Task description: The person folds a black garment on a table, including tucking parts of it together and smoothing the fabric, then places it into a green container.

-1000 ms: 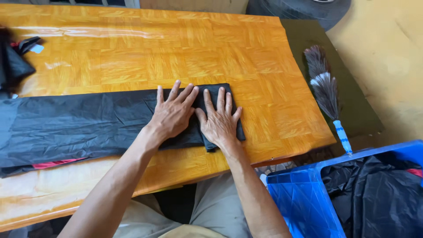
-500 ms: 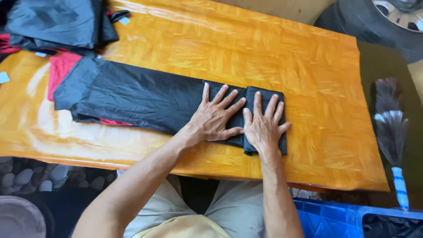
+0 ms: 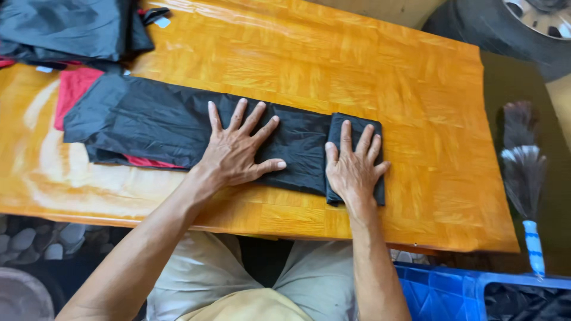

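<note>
Black cloth (image 3: 178,125) lies stretched across the glossy wooden table (image 3: 369,77), running from about nine o'clock toward three, with a red lining showing at its far left end. Its right end is folded over into a thick flap (image 3: 373,128). The left hand (image 3: 235,148) rests flat on the middle of the cloth, fingers spread and pointing toward twelve o'clock, gripping nothing. The right hand (image 3: 352,169) lies flat on the folded flap, fingers loosely spread, pressing down rather than grasping. The two hands are near each other but apart.

At ten o'clock, in the table's far corner, sits a pile of dark clothing (image 3: 71,27). Off the table at three o'clock lies a feather duster (image 3: 523,172) with a blue-and-white handle. A blue crate (image 3: 443,294) stands at five o'clock, and a tyre (image 3: 517,30) shows at one o'clock.
</note>
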